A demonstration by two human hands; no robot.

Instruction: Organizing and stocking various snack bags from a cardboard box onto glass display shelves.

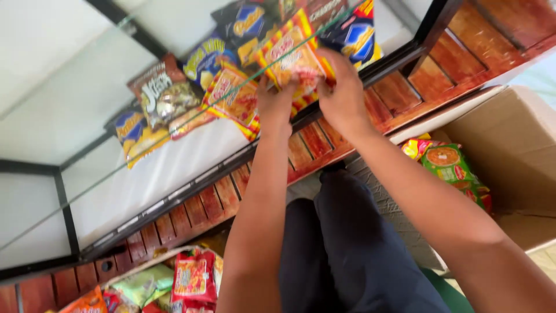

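Both my hands reach up into a glass display cabinet (174,191). My left hand (274,105) and my right hand (343,93) together grip a red and yellow striped snack packet (291,58) at the shelf's front edge. Just left of it lies a matching red and yellow packet (234,98). Beyond these, a brown and white packet (165,93) and several blue and yellow packets (134,132) lie on the white shelf. My dark trousers (341,249) show below.
A brown cardboard box (509,145) stands at the right with a green snack packet (452,165) leaning out of it. At the bottom left a bag holds more packets, one red (194,281). A red-brown wooden slatted base (202,203) runs under the cabinet.
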